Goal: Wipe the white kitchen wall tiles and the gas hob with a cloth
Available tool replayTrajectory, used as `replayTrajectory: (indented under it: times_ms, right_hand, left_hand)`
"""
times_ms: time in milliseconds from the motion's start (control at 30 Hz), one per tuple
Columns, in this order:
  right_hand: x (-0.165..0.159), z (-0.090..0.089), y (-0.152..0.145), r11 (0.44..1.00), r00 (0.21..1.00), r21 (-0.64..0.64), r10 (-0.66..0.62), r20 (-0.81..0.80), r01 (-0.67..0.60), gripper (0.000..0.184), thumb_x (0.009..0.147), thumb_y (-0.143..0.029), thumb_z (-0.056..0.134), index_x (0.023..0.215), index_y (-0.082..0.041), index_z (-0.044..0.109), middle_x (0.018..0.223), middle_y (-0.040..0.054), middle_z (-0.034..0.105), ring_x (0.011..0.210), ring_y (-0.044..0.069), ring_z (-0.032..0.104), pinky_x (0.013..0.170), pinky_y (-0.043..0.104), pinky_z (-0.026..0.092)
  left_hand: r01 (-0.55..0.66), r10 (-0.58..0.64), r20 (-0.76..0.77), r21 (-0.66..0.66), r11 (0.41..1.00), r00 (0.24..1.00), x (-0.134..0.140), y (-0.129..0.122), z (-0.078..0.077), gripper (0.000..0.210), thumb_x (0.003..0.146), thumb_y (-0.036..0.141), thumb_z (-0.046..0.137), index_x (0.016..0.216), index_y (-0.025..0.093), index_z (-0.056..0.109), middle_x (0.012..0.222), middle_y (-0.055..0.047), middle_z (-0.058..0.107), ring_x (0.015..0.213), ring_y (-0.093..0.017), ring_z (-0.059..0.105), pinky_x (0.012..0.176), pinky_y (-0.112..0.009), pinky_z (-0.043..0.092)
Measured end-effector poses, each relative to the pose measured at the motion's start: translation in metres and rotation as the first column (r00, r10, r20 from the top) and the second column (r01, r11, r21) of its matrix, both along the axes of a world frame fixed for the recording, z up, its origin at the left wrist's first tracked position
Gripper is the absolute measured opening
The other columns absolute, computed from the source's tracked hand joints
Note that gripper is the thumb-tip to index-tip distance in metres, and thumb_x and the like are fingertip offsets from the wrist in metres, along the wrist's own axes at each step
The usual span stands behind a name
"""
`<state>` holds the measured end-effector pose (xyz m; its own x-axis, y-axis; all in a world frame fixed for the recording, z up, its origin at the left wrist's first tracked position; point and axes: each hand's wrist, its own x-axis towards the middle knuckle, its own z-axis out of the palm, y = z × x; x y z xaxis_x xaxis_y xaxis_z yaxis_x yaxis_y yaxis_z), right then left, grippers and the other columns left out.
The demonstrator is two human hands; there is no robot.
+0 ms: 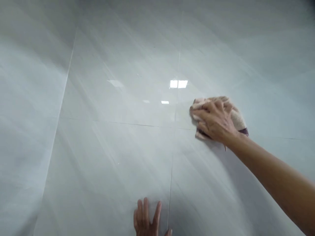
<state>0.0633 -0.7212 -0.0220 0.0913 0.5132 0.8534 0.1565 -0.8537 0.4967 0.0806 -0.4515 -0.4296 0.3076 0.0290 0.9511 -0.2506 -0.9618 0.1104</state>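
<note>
My right hand [216, 121] is pressed over a beige cloth [238, 116] with a dark purple edge, holding it bunched against the glossy tiled surface [123, 157]. The cloth lies across a horizontal tile joint, right of the vertical one. At the bottom of the head view my left hand [147, 219] rests on the same tiles with its fingers stretched out and spread. Nothing is held in it. The lower part of that hand is cut off by the frame edge.
Thin joints [140, 124] cross the pale, streaked tiles. Bright light reflections [178, 84] shine near the middle. On the left, a pale line [59, 113] marks the corner with an adjoining surface [24, 131].
</note>
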Motion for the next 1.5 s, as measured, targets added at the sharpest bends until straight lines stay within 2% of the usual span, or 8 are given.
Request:
replayTrajectory:
  times_ms: [133,333,467,667,900,1133,1367,1500]
  right_hand:
    - [-0.008,-0.014,0.007,0.978,0.996,-0.199,-0.069,-0.049,0.058,0.043,0.095,-0.026,0.051,0.135,-0.03,0.065,0.129,0.012,0.051,0.112,0.034,0.043,0.094,0.056,0.037]
    - [-0.01,0.082,0.001,0.981,0.993,0.153,-0.119,-0.008,0.119,0.042,0.101,-0.026,0.045,0.136,-0.032,0.067,0.123,0.0129,0.048,0.111,0.033,0.039,0.097,0.057,0.032]
    - [-0.011,0.095,0.004,0.969,0.992,0.211,-0.127,-0.022,0.129,0.044,0.101,-0.026,0.042,0.136,-0.031,0.068,0.123,0.0134,0.046,0.111,0.033,0.037,0.099,0.058,0.03]
    - [-0.009,0.021,-0.004,0.99,0.99,-0.006,-0.141,0.024,0.141,0.045,0.102,-0.04,0.039,0.135,-0.03,0.068,0.116,0.013,0.046,0.105,0.031,0.04,0.094,0.055,0.034]
    - [-0.018,0.071,0.006,0.963,0.987,0.22,-0.156,-0.023,0.157,0.047,0.101,-0.029,0.042,0.14,-0.032,0.067,0.121,0.0128,0.046,0.11,0.031,0.038,0.103,0.057,0.031]
    - [-0.009,0.02,0.013,0.969,0.974,0.108,-0.227,0.016,0.224,0.044,0.102,-0.035,0.043,0.137,-0.033,0.068,0.125,0.014,0.047,0.113,0.033,0.041,0.102,0.057,0.034]
    - [-0.018,0.067,0.011,0.892,0.968,0.379,-0.25,-0.034,0.244,0.046,0.101,-0.028,0.043,0.142,-0.029,0.063,0.124,0.0154,0.047,0.114,0.032,0.04,0.102,0.057,0.031]
    - [-0.007,0.03,0.058,0.947,0.975,0.233,-0.219,-0.04,0.222,0.045,0.096,-0.031,0.053,0.14,-0.027,0.062,0.129,0.0141,0.047,0.118,0.035,0.042,0.107,0.062,0.033]
  left_hand:
    - [0.045,-0.086,0.222,0.187,0.981,0.971,0.0,0.008,0.099,0.091,0.094,0.028,0.066,0.169,0.033,0.016,0.179,-0.014,-0.002,0.166,-0.039,0.001,0.13,-0.064,0.016]
    - [0.092,-0.17,0.303,0.254,0.963,0.938,0.015,0.014,0.199,0.07,0.1,0.03,0.062,0.164,0.029,0.031,0.179,-0.012,-0.002,0.167,-0.035,-0.003,0.133,-0.059,0.009]
    - [0.098,-0.197,0.307,0.311,0.945,0.931,0.02,0.015,0.204,0.066,0.102,0.028,0.059,0.162,0.02,0.034,0.175,-0.018,0.023,0.167,-0.031,0.011,0.134,-0.054,0.009]
    - [0.097,-0.189,0.308,0.29,0.952,0.932,0.022,0.012,0.2,0.062,0.1,0.033,0.062,0.158,0.021,0.043,0.172,-0.016,0.033,0.166,-0.03,0.016,0.135,-0.052,0.007]
    - [0.093,-0.194,0.328,0.299,0.95,0.925,0.021,0.012,0.2,0.064,0.098,0.034,0.064,0.157,0.018,0.044,0.171,-0.02,0.034,0.164,-0.034,0.023,0.132,-0.057,0.016]
    - [0.089,-0.192,0.365,0.279,0.956,0.911,0.024,0.01,0.2,0.059,0.096,0.037,0.067,0.151,0.02,0.053,0.165,-0.02,0.044,0.16,-0.035,0.031,0.132,-0.057,0.016]
    - [0.098,-0.204,0.38,0.28,0.955,0.902,0.024,0.009,0.201,0.056,0.096,0.035,0.066,0.149,0.017,0.055,0.162,-0.022,0.047,0.161,-0.036,0.031,0.131,-0.057,0.019]
    - [0.09,-0.197,0.385,0.278,0.956,0.901,0.026,0.008,0.201,0.055,0.096,0.036,0.065,0.148,0.018,0.056,0.162,-0.022,0.047,0.162,-0.035,0.028,0.131,-0.057,0.016]
